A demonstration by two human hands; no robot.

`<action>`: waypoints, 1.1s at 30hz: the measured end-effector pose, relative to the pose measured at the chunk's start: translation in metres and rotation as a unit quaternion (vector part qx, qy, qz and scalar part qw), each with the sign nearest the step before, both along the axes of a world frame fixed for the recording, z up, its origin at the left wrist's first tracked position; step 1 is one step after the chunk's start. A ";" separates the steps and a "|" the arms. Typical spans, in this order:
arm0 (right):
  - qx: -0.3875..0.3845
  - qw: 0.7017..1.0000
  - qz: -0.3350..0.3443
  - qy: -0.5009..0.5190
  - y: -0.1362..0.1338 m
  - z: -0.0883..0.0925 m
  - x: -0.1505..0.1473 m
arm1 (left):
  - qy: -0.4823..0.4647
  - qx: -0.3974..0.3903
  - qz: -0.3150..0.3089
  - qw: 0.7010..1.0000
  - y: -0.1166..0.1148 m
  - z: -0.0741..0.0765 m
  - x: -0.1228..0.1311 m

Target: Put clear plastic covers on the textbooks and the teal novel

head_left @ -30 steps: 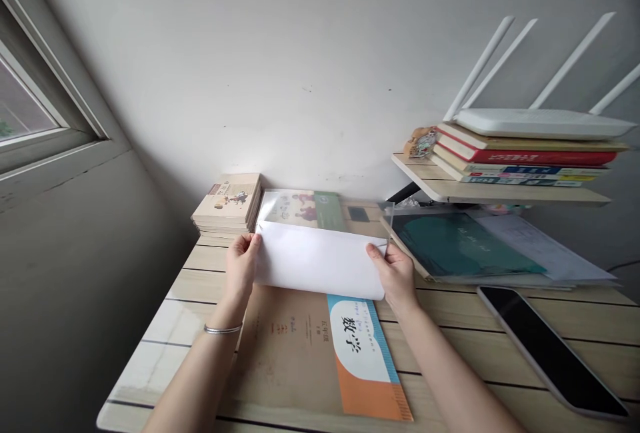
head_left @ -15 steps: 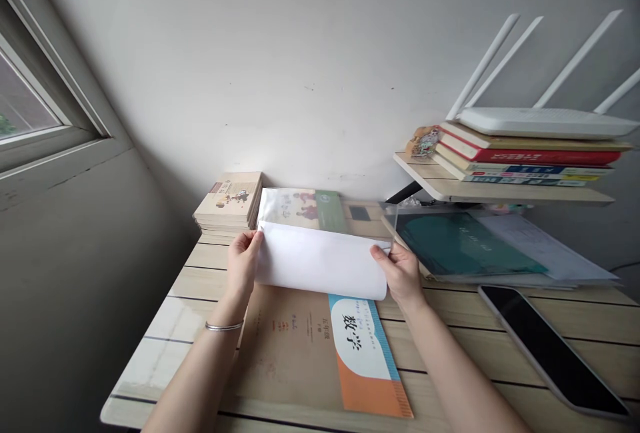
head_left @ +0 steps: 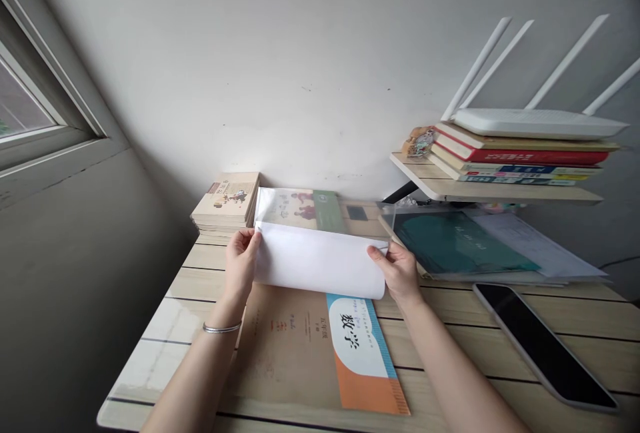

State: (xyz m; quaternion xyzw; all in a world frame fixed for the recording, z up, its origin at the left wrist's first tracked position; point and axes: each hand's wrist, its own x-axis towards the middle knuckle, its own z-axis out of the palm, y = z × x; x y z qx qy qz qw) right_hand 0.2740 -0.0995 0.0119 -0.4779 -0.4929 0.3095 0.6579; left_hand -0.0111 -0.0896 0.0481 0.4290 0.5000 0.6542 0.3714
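Both hands grip a white sheet of paper [head_left: 320, 260], folded over so its near edge curves. My left hand [head_left: 242, 256] pinches its left corner between thumb and fingers. At the right end, my right hand [head_left: 397, 266] is closed on the other corner, thumb on top. Behind the fold rises a clear plastic film [head_left: 367, 220], also reaching the right hand. Through it shows a book with a green band [head_left: 327, 210]. Nearer me, partly under the sheet, a brown maths textbook [head_left: 295, 346] with a blue, white and orange strip lies sideways on the table.
A stack of booklets [head_left: 227, 200] stands at the back left by the wall. To the right lie a dark green folder [head_left: 460, 243], papers [head_left: 530, 243] and a phone [head_left: 545, 346]. Above them, a small shelf [head_left: 500, 192] carries books [head_left: 525, 154] and a white router [head_left: 543, 123].
The view has shifted slightly, moving the shelf and phone a little left in the picture. Both hands keep the same hold on the sheet.
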 end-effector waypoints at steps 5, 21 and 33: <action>-0.008 1.000 0.006 -0.006 -0.001 0.000 0.002 | 0.019 -0.008 0.030 0.999 -0.004 0.002 0.005; -0.060 0.997 0.050 0.027 -0.003 0.008 0.005 | -0.024 -0.119 0.030 0.992 -0.006 0.007 -0.002; -0.164 0.983 -0.049 0.063 -0.023 -0.009 -0.014 | -0.010 -0.108 -0.019 0.994 0.004 -0.006 -0.007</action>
